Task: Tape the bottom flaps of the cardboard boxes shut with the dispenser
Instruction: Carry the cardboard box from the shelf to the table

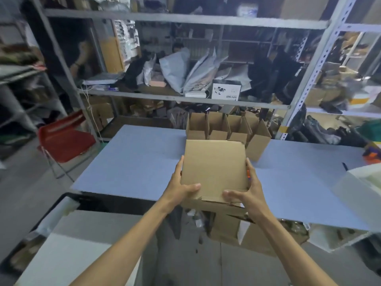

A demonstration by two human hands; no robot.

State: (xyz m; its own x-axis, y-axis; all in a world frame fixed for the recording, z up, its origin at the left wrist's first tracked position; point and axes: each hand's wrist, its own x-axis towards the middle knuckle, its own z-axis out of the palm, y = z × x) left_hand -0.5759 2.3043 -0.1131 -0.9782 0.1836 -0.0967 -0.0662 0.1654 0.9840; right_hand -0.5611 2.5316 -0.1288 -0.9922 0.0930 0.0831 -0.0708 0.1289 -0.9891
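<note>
1. Spanning the back of the room, grey steel shelving holds plastic mailers, dark clothing and cartons.
2. The pale blue table is a flat, matte slab. A red folding chair stands off its left end.
3. A row of erected boxes stands at the table's far edge, flaps up, brown and corrugated.
4. The cardboard box is held in the air over the table's near edge, one broad plain face turned up. Its near flap edge looks ragged and not yet taped. It is probably light and stiff across the panels but weak at the folds, so it is best held by opposite sides, near the corners.
5. The left hand grips the box's left side, thumb laid over the top face and fingers beneath.
6. The right hand holds the near right corner the same way, thumb on top and fingers running up the side.
7. An orange-and-purple object lies at the table's right edge. It may be the dispenser, but I cannot tell.
8. An orange sliver shows between the right fingers and the box. What it is I cannot tell.
</note>
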